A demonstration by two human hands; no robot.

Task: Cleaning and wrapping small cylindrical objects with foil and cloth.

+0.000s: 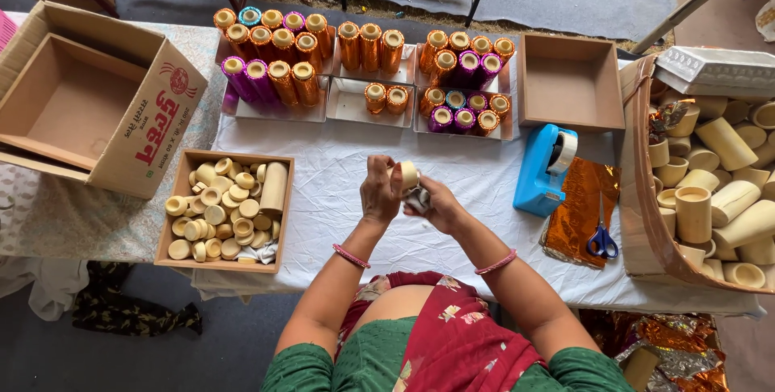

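Note:
Both hands are raised together over the white cloth point(339, 174) of the table. My left hand point(379, 190) grips a small pale wooden cap point(409, 174) from the left side. My right hand point(436, 205) closes on a white rag point(418, 197) pressed against the underside of the cap. Pink bangles sit on both wrists. How much of the cap lies inside the fingers is hidden.
A wooden box of pale caps point(222, 214) lies left, an open cardboard carton point(89, 101) beyond it. Trays of foil-wrapped cylinders point(363, 61) line the back. A blue tape dispenser point(545, 170), orange foil with scissors point(599, 238) and a basket of bamboo cups point(710, 190) stand right.

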